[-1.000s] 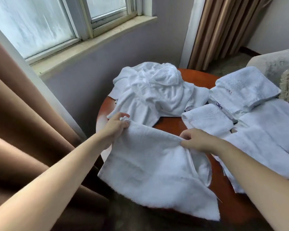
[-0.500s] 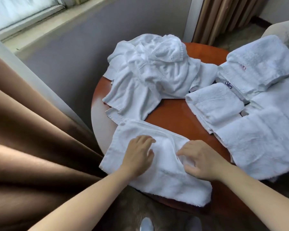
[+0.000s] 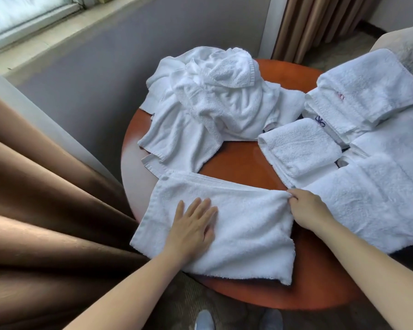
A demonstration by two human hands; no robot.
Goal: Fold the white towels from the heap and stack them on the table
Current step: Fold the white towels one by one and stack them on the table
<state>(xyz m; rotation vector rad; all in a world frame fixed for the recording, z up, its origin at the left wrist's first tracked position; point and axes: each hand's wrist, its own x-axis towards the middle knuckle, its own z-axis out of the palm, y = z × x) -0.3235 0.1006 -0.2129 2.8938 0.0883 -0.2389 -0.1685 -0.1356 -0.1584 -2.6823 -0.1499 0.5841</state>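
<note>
- Left hand (image 3: 193,231) lies flat, fingers spread, on the folded towel (image 3: 236,225).
- Right hand (image 3: 306,208) pinches its far right corner.
- Heap (image 3: 210,101) sits beyond both hands.

Bare bench (image 3: 243,160) shows only as a wedge in the middle, open between the rumpled heap (image 3: 215,101) at the far left, the folded stacks (image 3: 358,120) on the right and the flat towel (image 3: 224,225) across the near edge. A brown curtain (image 3: 45,210) crowds the left side.
</note>
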